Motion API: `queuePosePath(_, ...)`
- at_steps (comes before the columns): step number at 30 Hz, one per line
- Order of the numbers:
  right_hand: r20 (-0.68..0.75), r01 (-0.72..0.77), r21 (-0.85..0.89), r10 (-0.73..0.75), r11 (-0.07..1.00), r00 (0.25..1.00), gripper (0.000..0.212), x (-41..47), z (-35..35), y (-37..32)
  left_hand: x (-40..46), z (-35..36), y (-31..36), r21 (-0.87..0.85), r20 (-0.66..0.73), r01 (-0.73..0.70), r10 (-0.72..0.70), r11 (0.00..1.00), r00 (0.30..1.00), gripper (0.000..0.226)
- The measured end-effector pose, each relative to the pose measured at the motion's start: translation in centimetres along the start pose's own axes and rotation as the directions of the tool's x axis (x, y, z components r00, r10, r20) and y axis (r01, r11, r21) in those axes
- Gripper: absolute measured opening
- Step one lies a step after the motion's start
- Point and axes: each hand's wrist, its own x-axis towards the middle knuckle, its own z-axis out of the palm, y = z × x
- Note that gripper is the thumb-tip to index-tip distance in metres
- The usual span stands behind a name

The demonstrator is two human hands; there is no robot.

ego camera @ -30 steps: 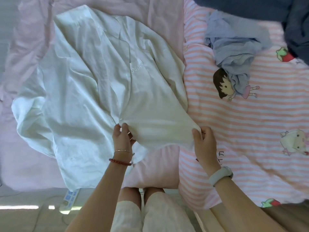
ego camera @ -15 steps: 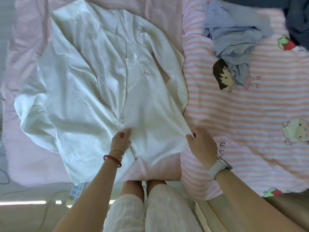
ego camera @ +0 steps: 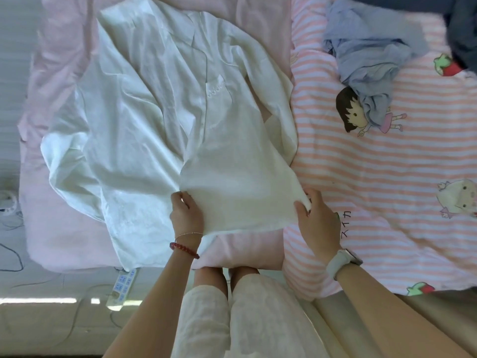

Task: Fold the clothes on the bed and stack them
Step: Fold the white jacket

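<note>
A white plastic power strip with blue sockets lies on the floor at lower left; dark cables trail along the left edge.

Both hands hold the near hem of a wrinkled white cotton shirt on the pink bed sheet: left hand, right hand. A crumpled light-blue garment lies on the pink-striped cartoon blanket.
</note>
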Motion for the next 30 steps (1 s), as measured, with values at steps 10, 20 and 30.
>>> queuePosePath(10,0.094,0.179,-0.207,-0.163,0.962,0.982,0.038,2.8,2.3,-5.5,4.4,-1.6,-0.8,0.231,0.239,-0.081,0.024,0.970,0.971,0.025)
queuePosePath(20,0.135,0.328,-0.001,-0.325,0.945,0.936,0.033,13.3,5.7,-18.7,17.5,-5.4,7.0,0.267,0.182,-0.310,0.268,0.913,0.946,0.024)
queuePosePath(30,0.148,0.330,-0.163,-0.308,0.930,0.940,0.036,27.4,10.6,-27.8,32.4,-4.6,14.0,0.407,0.534,-0.770,0.557,0.491,0.636,0.031)
